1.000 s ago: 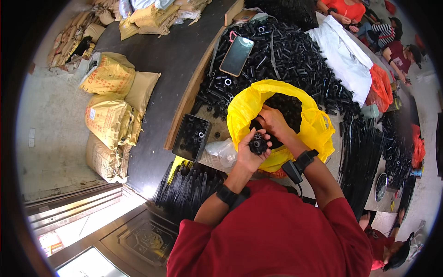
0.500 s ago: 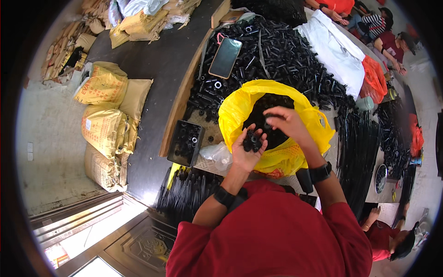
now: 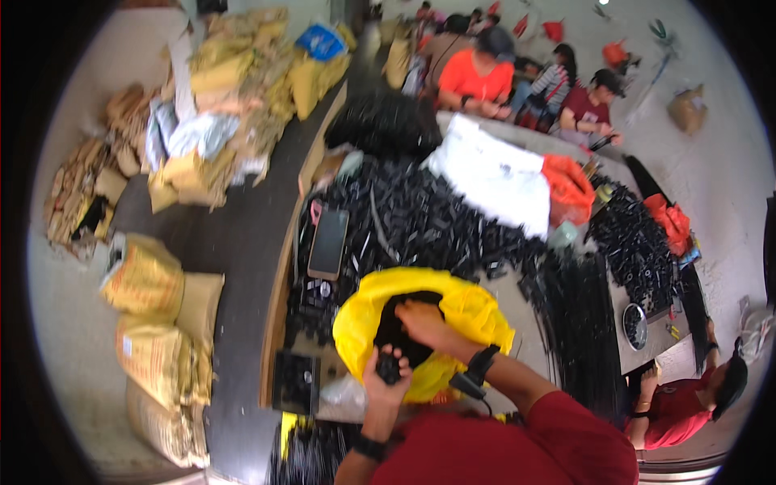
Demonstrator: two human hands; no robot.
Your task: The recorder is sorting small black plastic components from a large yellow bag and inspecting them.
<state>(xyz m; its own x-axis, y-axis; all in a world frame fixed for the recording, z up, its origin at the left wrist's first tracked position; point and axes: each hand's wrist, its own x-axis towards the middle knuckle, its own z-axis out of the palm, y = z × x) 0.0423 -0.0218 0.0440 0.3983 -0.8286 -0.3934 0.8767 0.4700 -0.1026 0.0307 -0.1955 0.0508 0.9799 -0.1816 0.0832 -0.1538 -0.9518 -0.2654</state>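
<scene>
An open yellow plastic bag (image 3: 477,311) full of small black parts lies on the table in front of me. My left hand (image 3: 386,380) is closed around a small black part (image 3: 388,368) at the bag's near edge. My right hand (image 3: 424,322) reaches into the bag's mouth, fingers curled among the black parts; whether it holds one is hidden. Both wrists wear black bands, and a small black device hangs at my right wrist (image 3: 477,368).
A large heap of black parts (image 3: 420,218) covers the table (image 3: 525,323), with a phone (image 3: 327,242) lying on it. A white bag (image 3: 493,174) and orange bag (image 3: 570,190) sit behind. Yellow sacks (image 3: 149,323) stand on the floor left. Several people sit at the far end; another person is at lower right.
The view has tilted up, showing the far end of the table and the seated people. My left hand stays on the black part; my right hand has gone deeper into the bag.
</scene>
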